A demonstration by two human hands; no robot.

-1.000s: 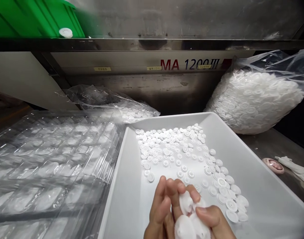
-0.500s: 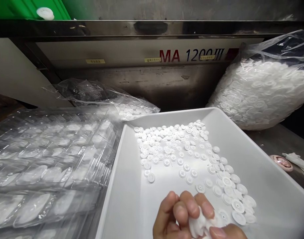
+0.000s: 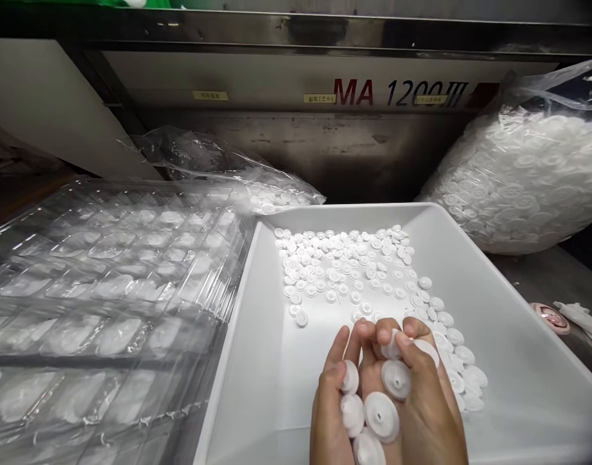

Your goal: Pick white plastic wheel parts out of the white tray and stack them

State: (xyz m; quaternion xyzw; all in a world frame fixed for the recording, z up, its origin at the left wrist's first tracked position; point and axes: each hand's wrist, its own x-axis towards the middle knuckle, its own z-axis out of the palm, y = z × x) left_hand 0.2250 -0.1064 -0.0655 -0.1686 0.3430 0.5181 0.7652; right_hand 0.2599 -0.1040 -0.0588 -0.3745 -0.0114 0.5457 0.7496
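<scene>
My left hand and my right hand are cupped together over the near part of a white plastic tray. Several small round white plastic discs with raised hubs lie in the hollow between the palms. The right fingers curl over a couple more, while the left thumb rests against others at the side. More such discs are spread along the far end of the tray, and a heap lines its right wall. My hands hide part of the tray floor.
Stacked clear blister trays filled with white pieces stand left of the tray. A clear bag lies behind it, and a full bag of white discs leans at the right. A pink round object sits on the right-hand surface.
My hands have turned from a closed bunch to a cupped pose, exposing the discs inside, and have moved up slightly. The camera view has shifted a little.
</scene>
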